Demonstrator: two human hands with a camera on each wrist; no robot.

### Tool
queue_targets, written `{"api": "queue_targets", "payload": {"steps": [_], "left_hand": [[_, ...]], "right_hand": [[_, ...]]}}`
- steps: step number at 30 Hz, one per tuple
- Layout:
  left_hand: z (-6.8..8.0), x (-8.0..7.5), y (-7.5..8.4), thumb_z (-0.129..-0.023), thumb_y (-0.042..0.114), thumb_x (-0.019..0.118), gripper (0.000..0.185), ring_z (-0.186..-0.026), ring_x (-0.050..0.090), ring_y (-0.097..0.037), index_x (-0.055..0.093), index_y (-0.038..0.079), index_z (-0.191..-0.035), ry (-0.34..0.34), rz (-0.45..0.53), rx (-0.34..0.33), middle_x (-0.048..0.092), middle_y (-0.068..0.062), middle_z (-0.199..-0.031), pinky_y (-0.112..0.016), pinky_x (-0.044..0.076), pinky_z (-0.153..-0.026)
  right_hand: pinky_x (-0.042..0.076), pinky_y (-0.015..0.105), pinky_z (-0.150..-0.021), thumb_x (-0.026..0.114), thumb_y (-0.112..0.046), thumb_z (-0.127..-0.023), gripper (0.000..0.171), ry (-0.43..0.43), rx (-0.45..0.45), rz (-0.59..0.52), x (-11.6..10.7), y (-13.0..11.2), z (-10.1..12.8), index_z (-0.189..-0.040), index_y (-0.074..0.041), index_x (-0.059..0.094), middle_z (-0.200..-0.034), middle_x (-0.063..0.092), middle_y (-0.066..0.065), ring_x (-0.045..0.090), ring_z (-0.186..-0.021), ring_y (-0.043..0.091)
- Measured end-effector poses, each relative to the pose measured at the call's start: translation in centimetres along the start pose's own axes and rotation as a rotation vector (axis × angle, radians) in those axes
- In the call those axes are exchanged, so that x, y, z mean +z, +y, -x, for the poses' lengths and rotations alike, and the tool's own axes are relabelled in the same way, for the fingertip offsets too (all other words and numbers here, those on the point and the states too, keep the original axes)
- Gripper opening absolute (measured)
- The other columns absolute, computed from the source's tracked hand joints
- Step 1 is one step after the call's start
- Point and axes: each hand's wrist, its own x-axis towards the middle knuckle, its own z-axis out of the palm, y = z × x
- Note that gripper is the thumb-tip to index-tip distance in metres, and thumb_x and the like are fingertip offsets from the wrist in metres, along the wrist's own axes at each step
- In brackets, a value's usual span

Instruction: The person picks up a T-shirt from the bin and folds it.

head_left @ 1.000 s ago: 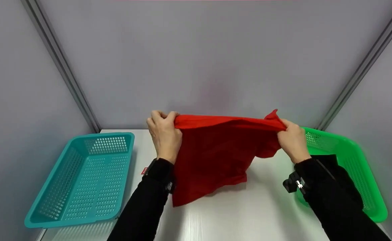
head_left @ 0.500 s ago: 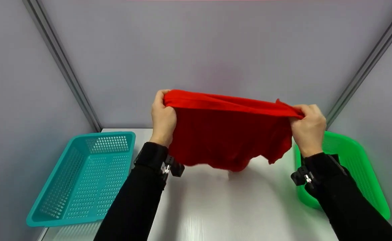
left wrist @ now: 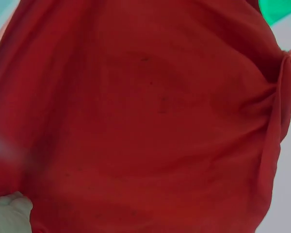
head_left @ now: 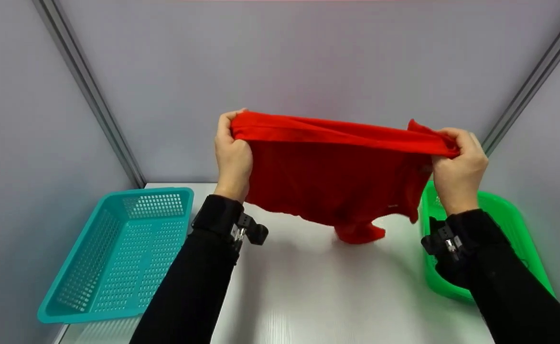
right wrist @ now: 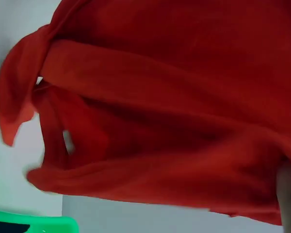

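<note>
Stretched between both hands, a red shirt (head_left: 337,177) hangs over the white table, its top edge folded over and slanting slightly down to the right. My left hand (head_left: 232,157) grips the upper left corner, thumb on the near side. At the upper right corner my right hand (head_left: 461,167) holds the cloth bunched, with a small tip sticking up beside it. A sleeve-like flap dangles from the lower edge. In the left wrist view the shirt fills most of the picture, with the left thumb (left wrist: 12,208) at bottom left. Loose folds and an opening show in the right wrist view.
A teal perforated basket (head_left: 187,239) stands on the left of the white table (head_left: 299,296). On the right is a green basket (head_left: 523,229), partly behind the right forearm, with something black (right wrist: 7,227) in it. Grey panels (head_left: 280,57) enclose the back and sides.
Both hands have risen, and the right has also moved rightward, spreading the red shirt wider. Its lower edge has lifted, and a flap now hangs from it.
</note>
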Motion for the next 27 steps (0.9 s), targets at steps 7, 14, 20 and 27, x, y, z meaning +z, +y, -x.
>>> {"api": "queue_targets", "payload": {"steps": [7,14,20,27], "left_hand": [[0.1,-0.7,-0.7,-0.094,-0.01,0.04,0.039,-0.12,0.053,-0.017,0.057,0.009,-0.124,-0.016,-0.015,-0.027,0.057,-0.002,-0.137,-0.032,0.043,-0.103],[0.4,-1.6,-1.6,-0.092,0.002,0.048,0.021,-0.09,0.056,-0.02,0.063,0.01,-0.104,0.045,-0.316,0.022,0.062,-0.005,-0.094,-0.034,0.044,-0.082],[0.8,-3.3,-3.8,-0.09,0.019,0.057,0.017,-0.072,0.043,-0.023,0.052,0.011,-0.075,-0.004,-0.649,-0.05,0.043,-0.003,-0.072,-0.032,0.035,-0.066],[1.7,-5.0,-5.8,-0.097,0.023,0.054,0.024,-0.077,0.048,-0.023,0.062,0.007,-0.081,-0.261,-0.875,-0.232,0.058,-0.009,-0.081,-0.036,0.044,-0.071]], "right_hand": [[0.042,0.017,-0.082,0.052,0.009,-0.093,0.034,-0.122,0.008,-0.031,0.0,0.4,0.4,-0.116,-0.005,0.073,-0.111,0.065,0.005,0.052,-0.097,0.0],[0.038,0.022,-0.065,0.055,-0.005,-0.09,0.02,-0.073,0.108,0.054,-0.3,0.8,0.7,-0.106,-0.004,0.067,-0.087,0.063,0.0,0.051,-0.074,0.01],[0.041,0.032,-0.067,0.055,-0.016,-0.087,0.018,-0.546,0.287,0.241,-0.7,2.7,1.1,-0.102,-0.006,0.059,-0.095,0.062,0.012,0.053,-0.083,0.026],[0.036,0.034,-0.063,0.052,-0.022,-0.089,0.014,-0.885,0.231,0.47,-0.9,4.7,1.8,-0.087,-0.008,0.054,-0.081,0.055,0.01,0.049,-0.074,0.028]]}}
